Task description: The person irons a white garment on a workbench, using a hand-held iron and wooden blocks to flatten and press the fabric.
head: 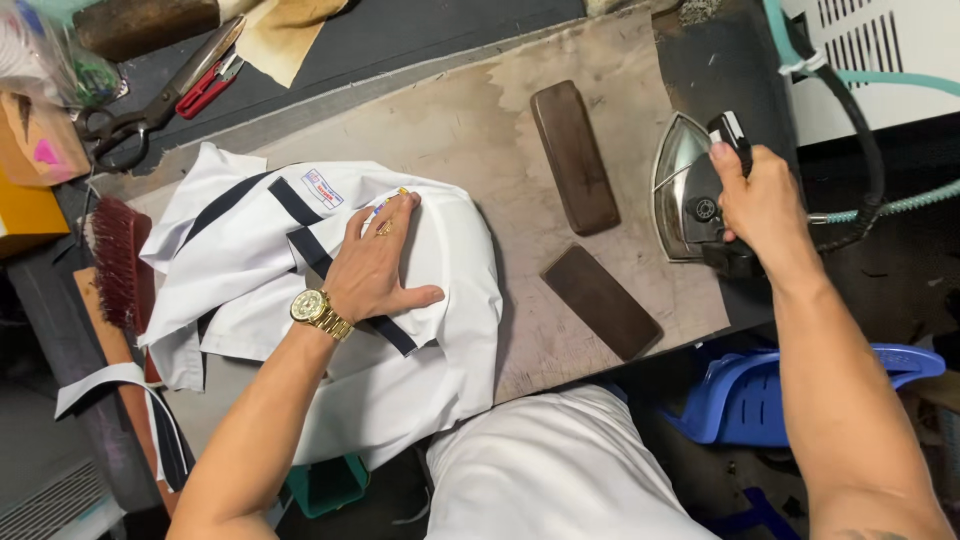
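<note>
A white garment with dark navy stripes (pixel 300 290) lies bunched on the worn pressing board (pixel 470 130). My left hand (pixel 375 265), with a gold watch on the wrist, presses flat on the garment, fingers spread, with a thin pen-like object at the fingertips. My right hand (pixel 762 200) grips the black handle of a steam iron (pixel 685 185), which stands at the board's right end. The iron is apart from the garment.
Two dark wooden blocks (pixel 575 155) (pixel 600 300) lie on the board between garment and iron. Large scissors (pixel 160 100) and a red tool lie at top left, a bristle brush (pixel 120 260) at left. Hoses (pixel 860 120) run from the iron. A blue plastic stool (pixel 760 390) stands below right.
</note>
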